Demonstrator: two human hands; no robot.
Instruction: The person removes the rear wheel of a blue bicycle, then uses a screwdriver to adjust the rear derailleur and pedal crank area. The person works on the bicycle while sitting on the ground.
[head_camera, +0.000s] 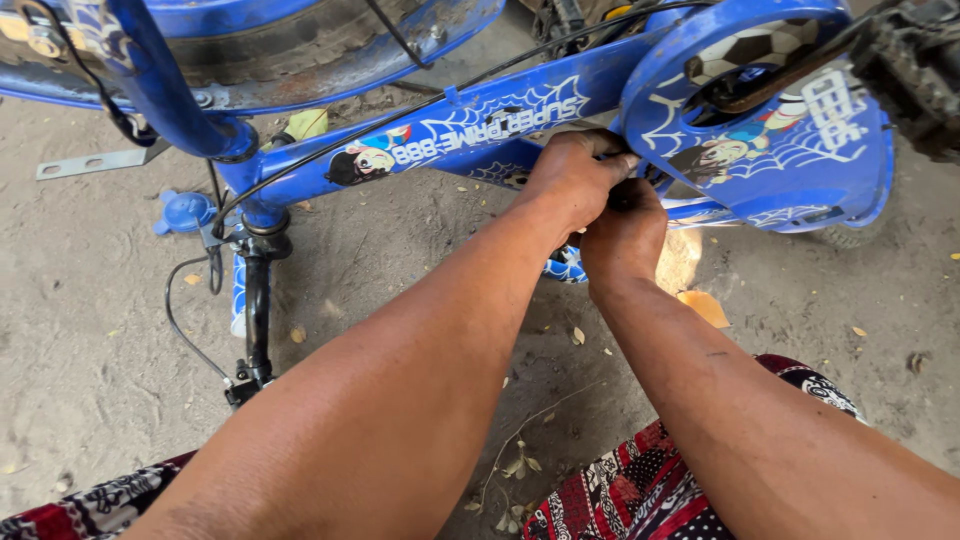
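Under the blue bicycle frame (470, 135), left hand (572, 180) and right hand (625, 235) meet; fingers curled closed, their hold hidden.

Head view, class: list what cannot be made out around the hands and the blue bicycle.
- Head view: whatever the right hand grips is hidden by its own fingers and the left hand.
- The bicycle frame and pedal are cut off by the edges.
- The wheel is mostly hidden by the chain guard.
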